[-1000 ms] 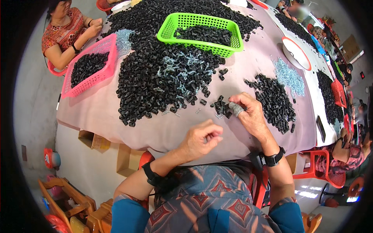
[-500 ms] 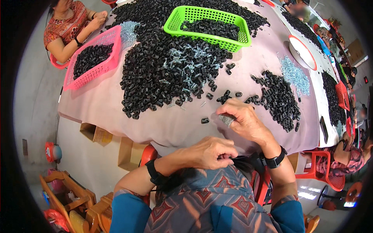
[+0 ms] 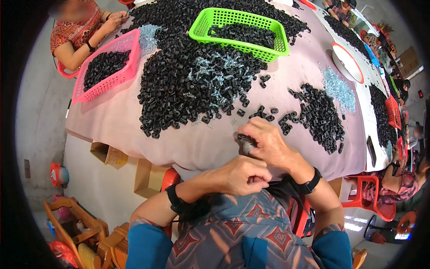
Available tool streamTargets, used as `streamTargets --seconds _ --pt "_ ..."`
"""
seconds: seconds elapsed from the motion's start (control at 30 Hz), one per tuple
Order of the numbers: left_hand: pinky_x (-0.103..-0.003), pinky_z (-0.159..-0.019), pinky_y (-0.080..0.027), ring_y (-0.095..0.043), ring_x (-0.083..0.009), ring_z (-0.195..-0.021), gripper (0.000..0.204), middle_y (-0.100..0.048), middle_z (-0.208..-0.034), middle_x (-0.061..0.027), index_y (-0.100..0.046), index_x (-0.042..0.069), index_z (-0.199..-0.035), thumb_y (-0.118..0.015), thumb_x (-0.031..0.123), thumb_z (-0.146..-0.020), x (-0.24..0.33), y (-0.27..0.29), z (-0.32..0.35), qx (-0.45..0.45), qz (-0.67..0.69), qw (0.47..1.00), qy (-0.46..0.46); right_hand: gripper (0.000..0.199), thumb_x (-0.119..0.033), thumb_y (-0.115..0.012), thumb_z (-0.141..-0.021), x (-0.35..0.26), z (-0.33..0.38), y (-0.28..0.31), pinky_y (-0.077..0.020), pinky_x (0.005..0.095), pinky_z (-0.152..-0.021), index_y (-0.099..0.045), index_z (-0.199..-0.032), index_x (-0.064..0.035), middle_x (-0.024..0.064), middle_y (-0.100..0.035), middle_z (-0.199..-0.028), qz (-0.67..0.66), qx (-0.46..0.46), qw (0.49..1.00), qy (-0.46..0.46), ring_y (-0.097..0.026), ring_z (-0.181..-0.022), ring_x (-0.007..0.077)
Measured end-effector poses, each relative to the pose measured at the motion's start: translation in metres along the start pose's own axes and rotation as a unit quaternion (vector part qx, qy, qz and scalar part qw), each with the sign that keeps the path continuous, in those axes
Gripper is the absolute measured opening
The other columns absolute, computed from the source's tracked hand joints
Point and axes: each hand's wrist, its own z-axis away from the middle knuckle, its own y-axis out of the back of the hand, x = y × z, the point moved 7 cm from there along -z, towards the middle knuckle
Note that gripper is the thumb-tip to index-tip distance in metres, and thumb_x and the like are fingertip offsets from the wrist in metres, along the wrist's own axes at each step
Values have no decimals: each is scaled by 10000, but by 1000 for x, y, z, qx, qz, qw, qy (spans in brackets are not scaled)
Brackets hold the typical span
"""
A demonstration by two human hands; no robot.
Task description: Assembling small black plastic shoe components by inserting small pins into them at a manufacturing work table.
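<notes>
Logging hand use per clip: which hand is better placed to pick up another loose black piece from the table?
Right hand: it rests at the table edge beside scattered black pieces. The left hand sits lower, off the table.

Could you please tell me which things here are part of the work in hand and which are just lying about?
In use: right hand gripping small black part; left hand; black parts pile; metal springs.

Lying about: green basket; pink basket; cardboard boxes.

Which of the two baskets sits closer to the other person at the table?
The pink basket, at the table's left edge beside that person's arm; the green basket sits mid-table.
</notes>
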Motion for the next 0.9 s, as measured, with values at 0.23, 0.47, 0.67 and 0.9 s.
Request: streamTargets --seconds 0.23,0.47,0.67,0.9 --pt "-212 -611 -461 -538 -89 -735 212 -528 -866 -32 -596 19 -1032 -662 74 -838 -20 65 23 406 59 907 93 319 54 -613 -643 5 13 32 -443 287 -560 -534 -939 -36 67 -500 -781 -94 6 990 -100 -536 -670 188" --pt "-185 -513 -428 -524 -52 -601 189 -574 -765 -12 -596 16 -1015 -648 125 -869 -39 48 16 303 170 917 197 334 76 -599 -675 -6 20 29 -441 260 -545 -533 -974 -57 45 -519 -781 -145 15 985 -89 -536 -680 142" --pt "-184 -448 -405 -527 -59 -581 139 -576 -746 -27 -584 10 -1017 -575 98 -911 -42 52 21 311 213 902 213 350 101 -568 -677 25 26 36 -485 293 -613 -563 -1002 -30 80 -594 -816 -202 23 968 -145 -596 -734 167" --pt "-188 -445 -398 -507 -58 -561 143 -555 -713 -11 -585 9 -1016 -541 113 -929 -48 53 20 311 274 887 202 264 77 -526 -684 44 9 35 -468 409 -721 -594 -931 15 193 -603 -868 27 2 994 -110 -577 -808 409"
